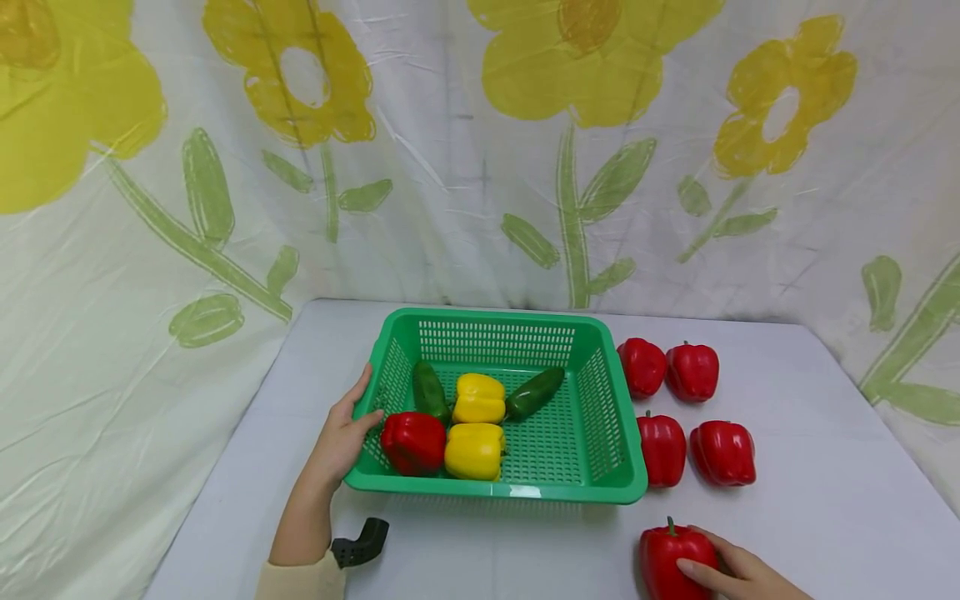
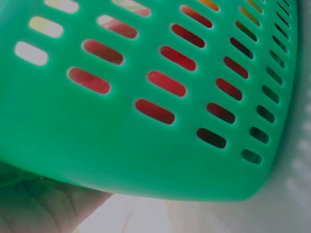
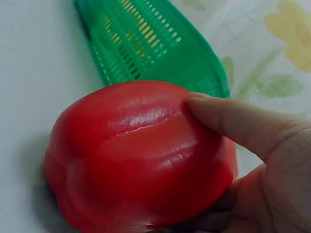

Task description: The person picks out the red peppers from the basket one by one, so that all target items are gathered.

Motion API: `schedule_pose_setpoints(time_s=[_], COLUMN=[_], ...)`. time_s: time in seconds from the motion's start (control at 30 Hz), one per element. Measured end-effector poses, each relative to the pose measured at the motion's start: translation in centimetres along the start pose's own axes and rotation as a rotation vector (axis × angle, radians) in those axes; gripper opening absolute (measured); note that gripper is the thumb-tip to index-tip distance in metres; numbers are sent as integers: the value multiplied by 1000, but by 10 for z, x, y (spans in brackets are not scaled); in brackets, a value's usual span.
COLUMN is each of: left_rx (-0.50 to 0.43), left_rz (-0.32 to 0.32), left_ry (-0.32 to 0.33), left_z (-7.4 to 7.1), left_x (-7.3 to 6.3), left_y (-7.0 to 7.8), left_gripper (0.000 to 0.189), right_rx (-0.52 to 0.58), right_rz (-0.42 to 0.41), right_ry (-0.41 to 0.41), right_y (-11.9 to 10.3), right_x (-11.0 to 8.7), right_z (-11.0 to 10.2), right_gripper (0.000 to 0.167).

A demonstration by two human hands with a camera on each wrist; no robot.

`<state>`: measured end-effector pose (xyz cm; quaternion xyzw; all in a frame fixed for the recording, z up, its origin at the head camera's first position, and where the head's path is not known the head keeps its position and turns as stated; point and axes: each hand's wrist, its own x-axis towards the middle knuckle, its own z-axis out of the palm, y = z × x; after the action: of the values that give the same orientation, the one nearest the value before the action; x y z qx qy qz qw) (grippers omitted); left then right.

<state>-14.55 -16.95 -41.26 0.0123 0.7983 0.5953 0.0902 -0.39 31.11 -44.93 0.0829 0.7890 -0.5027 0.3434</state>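
My left hand [image 1: 347, 435] grips the left rim of a green plastic basket [image 1: 491, 492], thumb over the edge. In the left wrist view, the basket's slotted wall [image 2: 121, 145] fills most of the picture, and only part of the hand [image 2: 48, 206] shows below it. Inside the basket lie a red bell pepper [image 1: 413, 443], two yellow bell peppers [image 1: 480, 398] and two dark green peppers [image 1: 536, 393]. At the front right, my right hand [image 1: 731, 567] holds another red bell pepper [image 1: 673, 563] between thumb and fingers; its underside fingers are partly hidden in the right wrist view [image 3: 146, 155].
Several more red bell peppers [image 1: 722, 452] sit on the white table [image 1: 817, 500] just right of the basket. Behind the table hangs a white cloth [image 1: 442, 208] painted with yellow flowers. A black wrist mount [image 1: 362, 546] juts from the left forearm.
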Motion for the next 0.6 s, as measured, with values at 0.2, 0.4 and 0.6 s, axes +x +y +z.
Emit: schedule_pose_setpoints(time_s=[0.2,0.4,0.6], left_rx=[2,7,4], left_rz=[-3,-1,15], left_ry=[5,9,3], left_z=[0,0,0], left_x=[0,0,1], left_y=[0,-1,-2], left_gripper=[65,65,65], right_rx=[-33,-47,-94], right_rz=[11,28,84], right_ry=[28,42,109], right_y=[0,-3,-9], right_x=[1,1,1], right_z=[-1,-1,-4], right_gripper=[76,78,84])
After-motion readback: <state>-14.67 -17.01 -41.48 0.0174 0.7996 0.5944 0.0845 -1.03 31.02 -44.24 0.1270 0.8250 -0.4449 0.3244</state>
